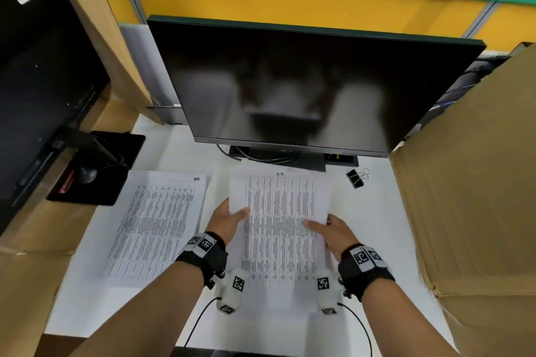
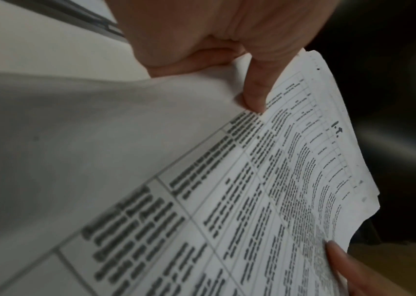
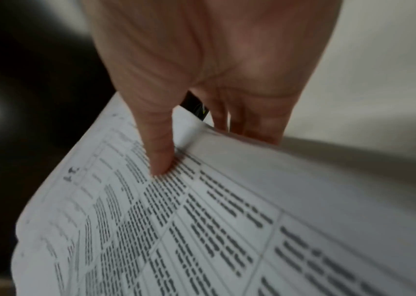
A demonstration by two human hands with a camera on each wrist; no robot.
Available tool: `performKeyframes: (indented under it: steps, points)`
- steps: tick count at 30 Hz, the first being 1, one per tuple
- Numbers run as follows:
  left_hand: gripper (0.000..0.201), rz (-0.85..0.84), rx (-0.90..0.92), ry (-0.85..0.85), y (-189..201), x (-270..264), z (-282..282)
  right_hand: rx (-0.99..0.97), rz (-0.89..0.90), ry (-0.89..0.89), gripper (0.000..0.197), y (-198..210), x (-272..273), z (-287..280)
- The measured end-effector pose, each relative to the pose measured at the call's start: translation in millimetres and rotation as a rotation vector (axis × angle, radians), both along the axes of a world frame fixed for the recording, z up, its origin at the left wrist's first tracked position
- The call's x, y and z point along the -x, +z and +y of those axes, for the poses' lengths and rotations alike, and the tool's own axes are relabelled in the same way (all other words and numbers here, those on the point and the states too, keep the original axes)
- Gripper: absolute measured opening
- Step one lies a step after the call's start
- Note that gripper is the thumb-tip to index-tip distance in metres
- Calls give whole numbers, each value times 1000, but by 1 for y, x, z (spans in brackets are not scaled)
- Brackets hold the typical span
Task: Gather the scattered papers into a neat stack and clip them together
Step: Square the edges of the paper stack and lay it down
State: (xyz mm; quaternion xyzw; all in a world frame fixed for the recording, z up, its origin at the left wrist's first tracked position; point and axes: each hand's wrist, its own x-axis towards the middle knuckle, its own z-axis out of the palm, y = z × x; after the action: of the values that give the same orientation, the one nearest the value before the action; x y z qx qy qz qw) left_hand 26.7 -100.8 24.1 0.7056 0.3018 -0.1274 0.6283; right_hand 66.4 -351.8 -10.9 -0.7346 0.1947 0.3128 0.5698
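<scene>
Left hand point(image 1: 224, 222) and right hand point(image 1: 336, 233) pinching the paper stack point(image 1: 282, 220) — fingers beneath hidden, print blurred.

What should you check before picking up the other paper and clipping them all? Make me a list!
1. Left hand grips the held papers: ok.
2. Right hand grips them too: ok.
3. Held papers' edges lined up: not ok, the far corners fan out in the left wrist view.
4. All papers gathered: not ok, the loose sheet lies on the table.
5. Binder clip in plain sight: ok.
</scene>
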Motion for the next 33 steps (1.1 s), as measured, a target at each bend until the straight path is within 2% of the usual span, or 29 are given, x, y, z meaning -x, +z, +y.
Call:
performKeyframes:
  steps: [3,8,12,16,18,23,27,30,33]
  points:
    - [34,-141,19,41,25,-11,-1,-90,-134,0,30,29,-3,5]
    - [25,-459,-73,108,70,-21,-9,-73,-536,-120,23,91,-11,17]
    - [21,-570,-107,163,78,-17,-14,-23,-648,-196,8,104,-5,25]
    - [15,-558,-150,149,67,-11,-17,-28,-612,-159,24,88,0,28]
    - [20,-578,-146,151,68,-10,-18,-38,-629,-145,34,87,-1,26]
    - [31,-681,-78,223,85,-12,-23,-153,-748,-200,57,113,-9,24]
    - [39,-718,-50,310,94,-16,-28,-172,-808,-269,53,134,-15,36]
    - [25,-720,-84,357,98,-20,-30,-154,-814,-315,44,139,-19,42]
    - [24,-689,-41,398,100,-24,-29,-133,-784,-336,37,136,-22,43]
